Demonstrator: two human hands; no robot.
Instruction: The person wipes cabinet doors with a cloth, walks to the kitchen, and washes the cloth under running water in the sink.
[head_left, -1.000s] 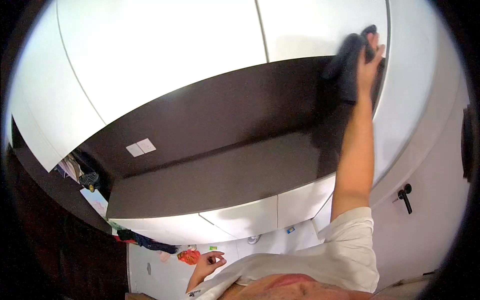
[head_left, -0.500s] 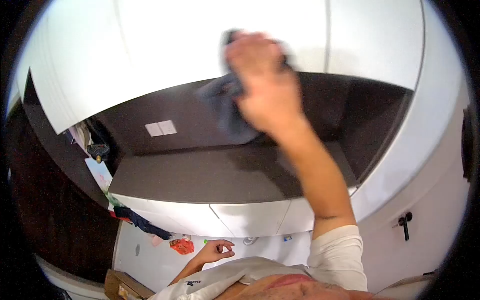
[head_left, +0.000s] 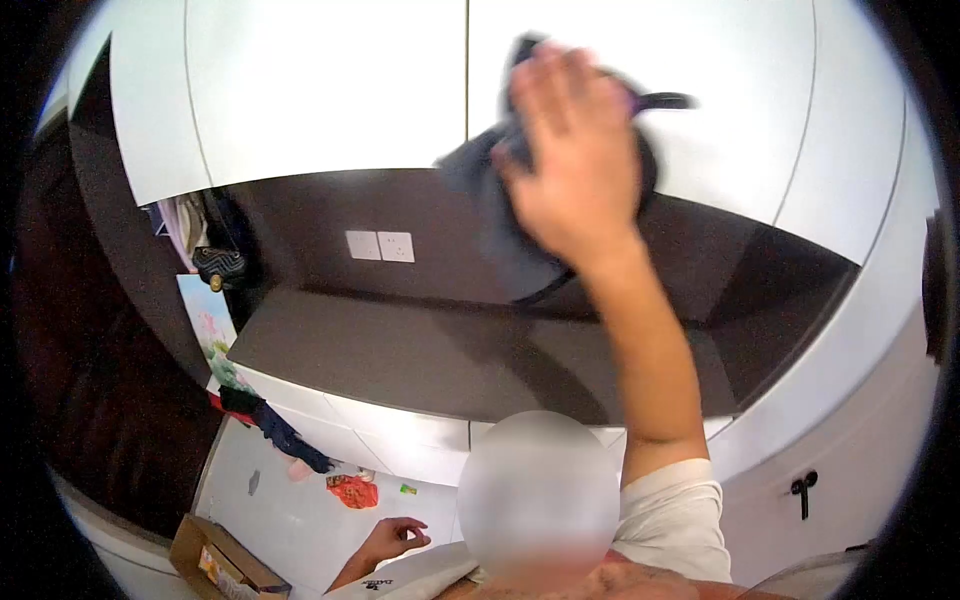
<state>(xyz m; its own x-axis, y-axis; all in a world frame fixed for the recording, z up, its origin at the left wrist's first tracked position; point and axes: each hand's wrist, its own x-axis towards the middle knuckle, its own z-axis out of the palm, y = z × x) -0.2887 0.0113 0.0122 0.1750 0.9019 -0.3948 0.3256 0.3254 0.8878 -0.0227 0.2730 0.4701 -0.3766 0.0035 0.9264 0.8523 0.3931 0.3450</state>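
Observation:
My right hand (head_left: 578, 150) is raised at the upper middle of the head view, its palm and fingers pressed over a dark grey cloth (head_left: 490, 215). The cloth lies against the white cabinet door (head_left: 720, 120); one part hangs below the door's lower edge, in front of the dark recess (head_left: 310, 225). A dark strip with a purple patch sticks out right of my fingers. Low in the view, my left hand (head_left: 392, 540) hangs near my body with loosely curled fingers, a gap between thumb and fingers, holding nothing.
Two white wall sockets (head_left: 380, 246) sit in the recess above a brown shelf (head_left: 400, 350). At left are a black quilted bag (head_left: 218, 266), a painted picture (head_left: 207, 315) and dark clothing (head_left: 285, 435). A red bag (head_left: 352, 491) and a cardboard box (head_left: 225, 560) are on the floor.
The view has shifted, with the sockets appearing further right. My right hand and the cloth also appear further right, still at the white doors. My left hand stays low, its fingers loosely curled.

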